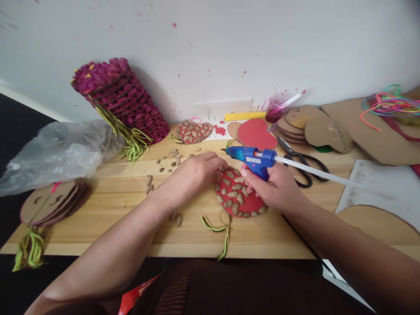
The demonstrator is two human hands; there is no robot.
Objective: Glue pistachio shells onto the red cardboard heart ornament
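Observation:
My right hand (278,186) is wrapped around the grip of a blue hot glue gun (251,158), with a long white glue stick (311,173) out of its back and its nozzle pointing left. Below it lies a red heart-shaped or round card (251,201) with several peanuts in the shell (240,198) on it; my hands cover part of its outline. At the card's upper left edge, my left hand (201,173) has its fingers curled together, and what is at their tips is hidden. A yellow-green yarn tassel (225,236) hangs from the card's near edge.
Loose peanuts (149,183) lie left of the card. Black-handled scissors (300,157), cardboard pieces (328,131) and a cup of purple liquid (275,107) stand right. A purple stacked piece (124,100), plastic bag (62,148) and tasselled cardboard discs (54,203) are left.

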